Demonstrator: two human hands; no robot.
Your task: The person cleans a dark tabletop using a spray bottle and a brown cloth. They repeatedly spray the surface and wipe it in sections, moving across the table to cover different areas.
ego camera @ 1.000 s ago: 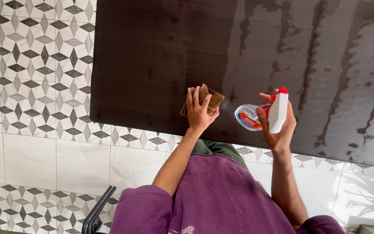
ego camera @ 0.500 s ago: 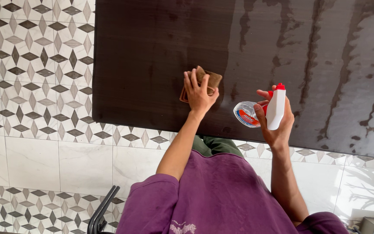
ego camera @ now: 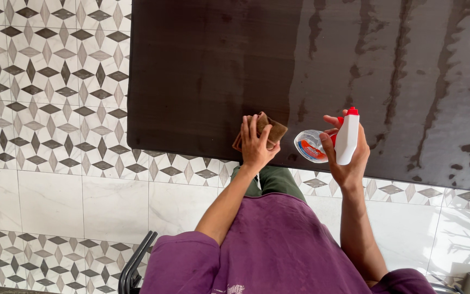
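though half under hand (ego camera: 256,144), cloth (ego camera: 274,130) (brown)

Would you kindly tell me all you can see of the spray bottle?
The spray bottle has a clear plastic body with a red and blue label and a white spray head with a red nozzle tip. The right hand grips it around the neck, holding it over the near edge of the dark wet table. Its fill level cannot be told.

A home: patterned floor tiles (ego camera: 44,81), dark table (ego camera: 218,65).
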